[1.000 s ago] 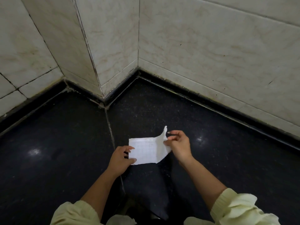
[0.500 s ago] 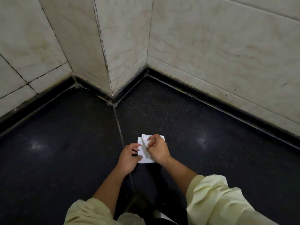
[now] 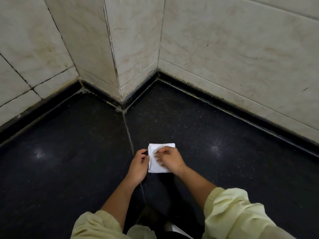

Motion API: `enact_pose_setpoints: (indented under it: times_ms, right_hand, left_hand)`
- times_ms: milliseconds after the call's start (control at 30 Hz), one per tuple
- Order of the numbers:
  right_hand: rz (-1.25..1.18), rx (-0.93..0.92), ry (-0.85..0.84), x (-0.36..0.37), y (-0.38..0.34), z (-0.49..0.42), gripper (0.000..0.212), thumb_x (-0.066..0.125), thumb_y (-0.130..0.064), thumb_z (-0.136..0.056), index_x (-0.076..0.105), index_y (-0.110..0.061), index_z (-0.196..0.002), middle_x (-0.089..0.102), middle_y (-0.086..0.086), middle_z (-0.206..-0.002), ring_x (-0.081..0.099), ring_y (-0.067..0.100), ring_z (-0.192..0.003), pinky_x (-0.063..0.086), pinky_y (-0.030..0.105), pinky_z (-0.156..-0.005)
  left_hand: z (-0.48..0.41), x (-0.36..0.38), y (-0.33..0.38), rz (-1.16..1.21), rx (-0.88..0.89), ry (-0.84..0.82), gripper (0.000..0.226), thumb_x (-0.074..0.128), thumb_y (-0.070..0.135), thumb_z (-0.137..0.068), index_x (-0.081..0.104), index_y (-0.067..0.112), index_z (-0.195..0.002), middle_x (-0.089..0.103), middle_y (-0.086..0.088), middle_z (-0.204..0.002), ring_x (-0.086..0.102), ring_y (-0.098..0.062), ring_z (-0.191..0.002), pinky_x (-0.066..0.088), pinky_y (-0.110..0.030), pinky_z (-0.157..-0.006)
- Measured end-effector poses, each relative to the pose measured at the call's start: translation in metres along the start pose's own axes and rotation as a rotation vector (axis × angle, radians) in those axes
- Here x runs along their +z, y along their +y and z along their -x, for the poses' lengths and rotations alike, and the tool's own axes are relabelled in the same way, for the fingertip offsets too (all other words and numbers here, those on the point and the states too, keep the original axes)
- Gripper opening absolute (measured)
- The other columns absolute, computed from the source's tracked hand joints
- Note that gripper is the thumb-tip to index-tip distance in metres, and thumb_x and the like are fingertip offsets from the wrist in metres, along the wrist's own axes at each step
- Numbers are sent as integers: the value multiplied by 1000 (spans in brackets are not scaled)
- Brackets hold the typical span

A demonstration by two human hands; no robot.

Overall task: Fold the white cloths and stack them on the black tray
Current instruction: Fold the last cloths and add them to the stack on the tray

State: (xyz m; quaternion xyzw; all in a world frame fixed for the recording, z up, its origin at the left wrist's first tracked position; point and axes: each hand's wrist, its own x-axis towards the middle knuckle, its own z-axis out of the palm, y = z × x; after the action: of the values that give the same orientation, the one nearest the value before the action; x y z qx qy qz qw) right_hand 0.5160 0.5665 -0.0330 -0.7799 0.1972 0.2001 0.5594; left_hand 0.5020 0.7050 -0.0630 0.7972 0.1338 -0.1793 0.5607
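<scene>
A small white cloth (image 3: 160, 167), folded into a compact rectangle, lies on the black speckled surface (image 3: 69, 161) in front of me. My left hand (image 3: 139, 165) is at the cloth's left edge and pinches it between thumb and fingertips. My right hand (image 3: 170, 159) lies on top of the cloth with bent fingers, holding the folded-over layer down and hiding the cloth's right part. No black tray is in view.
Pale marble-tiled walls (image 3: 224, 57) with a jutting corner (image 3: 119, 75) bound the surface at the back. A grout seam (image 3: 128, 131) runs toward me beside the cloth. A white item (image 3: 179, 231) shows partly at the bottom edge between my pale yellow sleeves.
My right hand carried the raised right flap leftward over the cloth, halving its width. The left hand stayed at the left edge. The camera tilted slightly.
</scene>
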Motion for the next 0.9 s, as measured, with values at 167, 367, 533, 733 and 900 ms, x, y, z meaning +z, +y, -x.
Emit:
enact_pose_setpoints:
  times_ms: [167, 367, 533, 733, 900]
  right_hand:
    - [-68, 28, 225, -46, 8, -4, 17, 53, -5, -89, 60, -15, -77, 70, 11, -83, 64, 19, -68, 54, 31, -64]
    - [-91, 163, 191, -62, 30, 5, 3, 61, -5, -88, 63, -7, -89, 68, 12, -89, 63, 17, -68, 51, 25, -57]
    - [-120, 162, 109, -49, 30, 12, 8, 67, -7, -86, 62, -10, -91, 69, 14, -96, 66, 21, -82, 54, 27, -64]
    - [-288, 224, 107, -41, 21, 18, 9, 64, -4, -85, 60, -10, -89, 68, 16, -104, 67, 26, -89, 55, 31, -61]
    - [-368, 198, 64, -43, 5, 28, 9, 60, -4, -85, 60, -6, -94, 68, 13, -98, 66, 22, -86, 52, 26, -58]
  left_hand:
    - [5, 2, 2, -35, -17, 23, 54, 68, 12, -87, 45, 12, -136, 56, -1, -106, 55, -11, -95, 42, -18, -78]
    - [8, -1, 6, -97, -29, 38, 55, 67, 0, -80, 50, 12, -131, 60, -7, -114, 58, -14, -96, 48, -23, -77]
    - [13, 0, 10, -159, -56, 76, 52, 65, 0, -80, 53, 13, -128, 63, -10, -114, 62, -19, -97, 55, -31, -78]
    - [20, -5, 12, -120, -103, 49, 44, 67, -2, -77, 61, 13, -118, 65, -3, -99, 63, -16, -89, 48, -20, -61]
    - [18, -10, 14, 150, -325, -12, 39, 65, -6, -75, 62, 4, -112, 68, -14, -99, 66, -22, -86, 58, -34, -77]
